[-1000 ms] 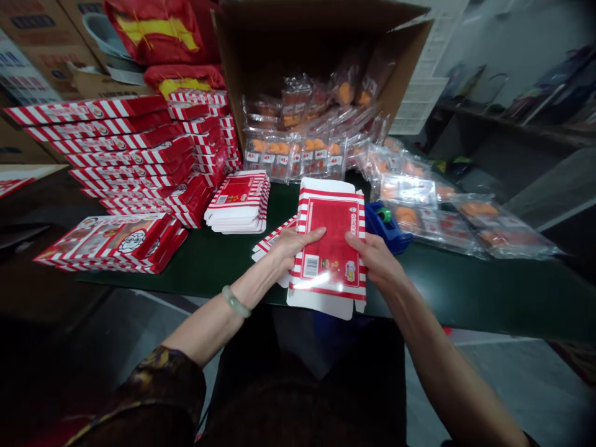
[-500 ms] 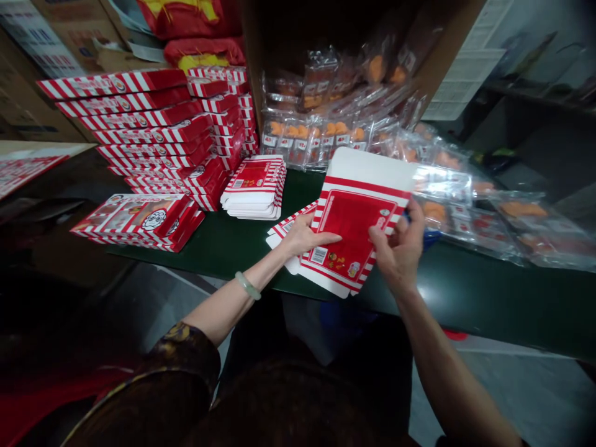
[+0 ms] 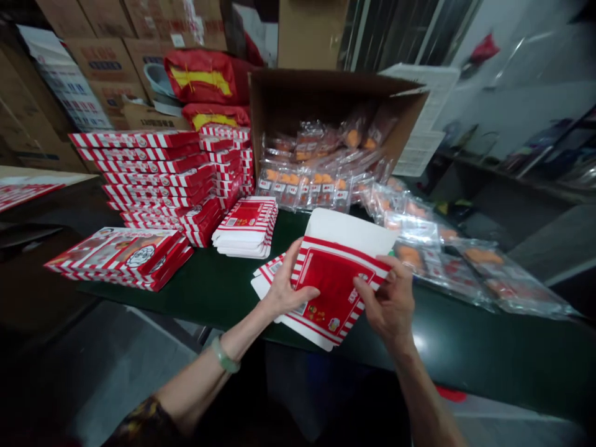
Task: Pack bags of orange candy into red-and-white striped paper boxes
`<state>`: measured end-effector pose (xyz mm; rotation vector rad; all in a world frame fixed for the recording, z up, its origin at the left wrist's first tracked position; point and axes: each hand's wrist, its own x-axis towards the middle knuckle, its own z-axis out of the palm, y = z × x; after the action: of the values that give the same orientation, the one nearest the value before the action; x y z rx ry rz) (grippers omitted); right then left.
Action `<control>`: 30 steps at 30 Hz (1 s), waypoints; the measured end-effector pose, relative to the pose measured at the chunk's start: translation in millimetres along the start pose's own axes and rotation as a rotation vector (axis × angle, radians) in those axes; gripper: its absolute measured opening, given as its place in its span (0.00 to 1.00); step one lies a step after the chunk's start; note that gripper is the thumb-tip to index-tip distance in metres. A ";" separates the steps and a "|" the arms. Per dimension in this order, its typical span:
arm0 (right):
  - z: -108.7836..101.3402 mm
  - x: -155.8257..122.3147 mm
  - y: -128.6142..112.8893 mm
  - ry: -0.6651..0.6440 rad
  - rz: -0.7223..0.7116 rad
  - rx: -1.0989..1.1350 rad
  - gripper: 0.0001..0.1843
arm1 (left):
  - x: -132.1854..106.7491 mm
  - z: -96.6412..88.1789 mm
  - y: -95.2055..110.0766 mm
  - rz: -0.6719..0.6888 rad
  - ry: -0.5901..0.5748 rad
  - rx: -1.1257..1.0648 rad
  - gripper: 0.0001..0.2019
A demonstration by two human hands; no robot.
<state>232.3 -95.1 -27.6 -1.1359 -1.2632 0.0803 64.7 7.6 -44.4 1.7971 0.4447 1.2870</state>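
Note:
I hold a flat red-and-white striped carton (image 3: 331,273) above the near edge of the green table (image 3: 475,354). My left hand (image 3: 286,287) grips its left side, thumb on the red face. My right hand (image 3: 388,298) pinches its right edge, with fingers curled over the striped border. The carton tilts up to the right, its white flap at the top. A few more flat cartons (image 3: 267,273) lie on the table just beneath it.
A small pile of flat cartons (image 3: 246,226) lies left of centre. Tall stacks of closed striped boxes (image 3: 153,180) stand behind it, with lower boxes (image 3: 121,254) in front. An open cardboard box (image 3: 335,112) spills clear packets of orange food (image 3: 419,230) across the table to the right.
The carton has come lower and closer to me, and my right hand has shifted along its right edge. The view has tilted upward, showing more of the cardboard box.

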 end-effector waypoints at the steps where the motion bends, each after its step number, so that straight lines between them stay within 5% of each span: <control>1: 0.3 1.3 0.4 -0.015 -0.017 0.001 0.24 | 2.1 -0.8 5.4 0.079 0.051 -0.002 0.35; 5: 3.9 11.0 3.4 -0.094 -0.074 -0.029 0.24 | 15.1 -9.3 33.4 0.307 0.283 0.147 0.20; 8: 8.5 17.5 4.0 -0.108 -0.128 -0.088 0.23 | 21.9 -15.3 49.0 0.302 0.413 0.257 0.12; 13: 14.9 20.9 -12.0 0.107 -0.193 -0.176 0.03 | 22.4 -16.4 55.3 0.174 0.360 0.130 0.08; 17: 20.4 28.7 -26.0 0.099 0.013 0.080 0.08 | 29.0 -20.3 50.1 -0.078 0.368 -0.227 0.07; 19: 23.0 37.5 -26.9 0.014 0.141 0.202 0.17 | 36.3 -24.3 46.2 -0.182 0.307 -0.396 0.13; 21: 24.5 48.1 -24.1 -0.077 0.179 0.209 0.15 | 44.0 -27.9 41.9 -0.231 0.241 -0.445 0.12; 24: 23.2 62.1 -18.1 -0.110 0.006 0.082 0.03 | 51.7 -31.3 34.2 -0.173 0.267 -0.389 0.04; 27: 16.2 67.8 -16.8 -0.222 -0.258 -0.134 0.07 | 52.7 -34.0 26.8 -0.075 0.317 -0.388 0.03; 30: 8.1 66.1 -21.8 -0.415 -0.369 -0.256 0.13 | 48.2 -36.1 23.7 -0.026 0.372 -0.352 0.06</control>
<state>239.6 -60.7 33.0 -1.1165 -1.8781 -0.1323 47.4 43.5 6.5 1.2608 0.4112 1.5784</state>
